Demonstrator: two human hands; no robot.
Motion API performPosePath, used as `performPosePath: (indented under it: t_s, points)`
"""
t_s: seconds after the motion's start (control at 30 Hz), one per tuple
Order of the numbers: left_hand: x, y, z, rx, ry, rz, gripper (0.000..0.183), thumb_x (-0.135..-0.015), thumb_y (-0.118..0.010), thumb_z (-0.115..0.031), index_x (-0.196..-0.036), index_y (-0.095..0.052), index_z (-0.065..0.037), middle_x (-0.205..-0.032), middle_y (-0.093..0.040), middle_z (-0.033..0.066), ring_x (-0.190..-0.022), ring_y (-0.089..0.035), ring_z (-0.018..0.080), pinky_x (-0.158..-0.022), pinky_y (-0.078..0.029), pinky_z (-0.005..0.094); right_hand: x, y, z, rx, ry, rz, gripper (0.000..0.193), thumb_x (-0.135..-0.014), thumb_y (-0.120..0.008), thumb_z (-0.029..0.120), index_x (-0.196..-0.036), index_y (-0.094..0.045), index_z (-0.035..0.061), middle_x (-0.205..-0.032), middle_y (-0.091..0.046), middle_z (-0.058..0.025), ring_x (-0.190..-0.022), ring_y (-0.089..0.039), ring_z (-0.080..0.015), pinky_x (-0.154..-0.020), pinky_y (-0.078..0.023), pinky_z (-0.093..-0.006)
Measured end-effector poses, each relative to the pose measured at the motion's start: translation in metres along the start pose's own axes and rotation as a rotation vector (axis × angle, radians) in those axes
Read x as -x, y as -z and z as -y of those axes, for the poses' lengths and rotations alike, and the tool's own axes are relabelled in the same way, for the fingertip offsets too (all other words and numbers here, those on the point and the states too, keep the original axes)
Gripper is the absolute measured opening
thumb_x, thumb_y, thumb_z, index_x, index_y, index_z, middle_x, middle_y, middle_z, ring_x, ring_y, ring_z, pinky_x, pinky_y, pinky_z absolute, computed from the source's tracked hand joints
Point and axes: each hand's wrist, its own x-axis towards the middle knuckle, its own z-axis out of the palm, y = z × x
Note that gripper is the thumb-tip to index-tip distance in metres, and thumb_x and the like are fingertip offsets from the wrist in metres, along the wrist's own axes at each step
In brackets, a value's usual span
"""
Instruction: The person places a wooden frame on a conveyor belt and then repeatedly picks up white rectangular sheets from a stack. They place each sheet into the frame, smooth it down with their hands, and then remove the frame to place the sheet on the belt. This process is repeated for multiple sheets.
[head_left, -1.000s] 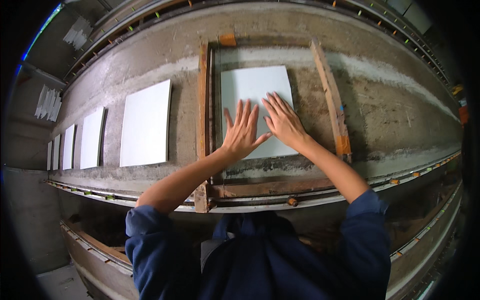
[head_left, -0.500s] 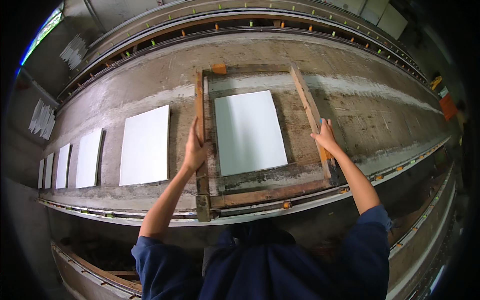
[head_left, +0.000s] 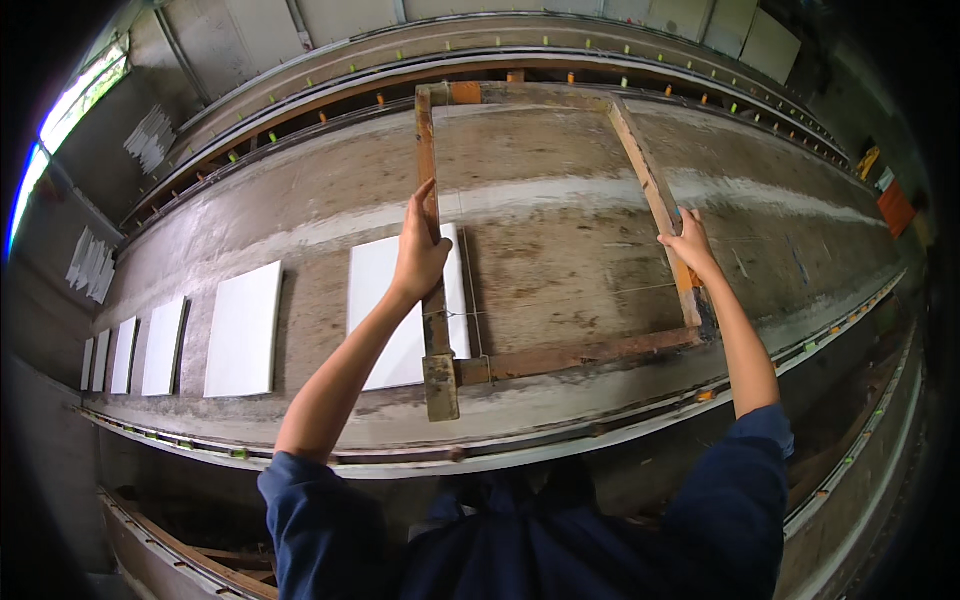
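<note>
A large rectangular wooden frame [head_left: 575, 359] hangs tilted a little above a long table [head_left: 560, 250]. Thin strands cross its opening, and its wood is worn and stained. My left hand [head_left: 422, 250] is closed round the left bar, and my right hand [head_left: 689, 243] grips the right bar, thumb on the inner side. Under the left bar and my left forearm lies a white panel [head_left: 374, 280], partly hidden by them. Bare tabletop shows through most of the frame. Further left rests another white panel [head_left: 244, 330].
Several more white panels [head_left: 163, 345] line the table leftward. A rail [head_left: 520, 440] with small coloured stops runs along the near edge. Behind stands another long table [head_left: 420, 62] with similar stops. Below right is a lower table [head_left: 850, 480]; orange and yellow things [head_left: 897, 210] sit far right.
Both hands have lifted the wooden frame off the table and shifted it right relative to the panels. The white panel formerly inside the frame now lies under its left bar. The view has shifted too.
</note>
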Motion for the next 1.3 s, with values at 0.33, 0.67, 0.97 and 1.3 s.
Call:
performPosePath:
  t_s: [0.33,0.67,0.97,1.3]
  points:
    - [0.025,-0.139,0.003,-0.078,0.188,0.013,0.074,-0.068,-0.050,0.013,-0.133,-0.026,-0.014,-0.086,-0.044,0.0111,-0.074,-0.046,0.0226,-0.069,-0.042,0.0346,-0.008,-0.004,-0.109,0.008,-0.063,0.243,0.072,-0.078,-0.066,0.020,-0.132,-0.027,-0.0044,-0.139,-0.019,-0.0231,-0.127,-0.024,-0.0371,-0.102,-0.032,-0.0435]
    - [0.039,-0.151,0.013,-0.139,0.376,0.007,0.081,-0.076,-0.055,0.001,-0.141,-0.007,-0.007,-0.122,-0.046,0.0231,-0.107,-0.049,0.0305,-0.088,-0.041,0.0333,0.015,0.003,-0.110,0.048,-0.051,0.416,0.080,-0.086,-0.056,0.018,-0.139,0.002,0.0007,-0.140,0.004,-0.0316,-0.130,-0.002,-0.0466,-0.103,-0.023,-0.0513]
    - [0.062,-0.155,0.004,-0.145,0.328,-0.008,0.074,-0.075,-0.054,0.000,-0.138,-0.015,-0.001,-0.135,-0.031,0.0241,-0.125,-0.034,0.0327,-0.102,-0.031,0.0349,0.037,0.010,-0.116,0.161,-0.034,0.359,0.072,-0.085,-0.054,0.012,-0.138,-0.007,-0.0035,-0.132,-0.017,-0.0302,-0.123,-0.023,-0.0449,-0.097,-0.033,-0.0483]
    - [0.093,-0.173,0.001,-0.070,0.275,-0.036,0.075,-0.074,-0.051,0.008,-0.139,-0.013,0.000,-0.141,-0.023,0.0210,-0.131,-0.024,0.0286,-0.106,-0.022,0.0339,0.045,0.029,-0.148,0.011,0.076,0.370,0.073,-0.085,-0.055,0.013,-0.138,-0.008,-0.0013,-0.131,-0.019,-0.0306,-0.123,-0.024,-0.0458,-0.100,-0.028,-0.0468]
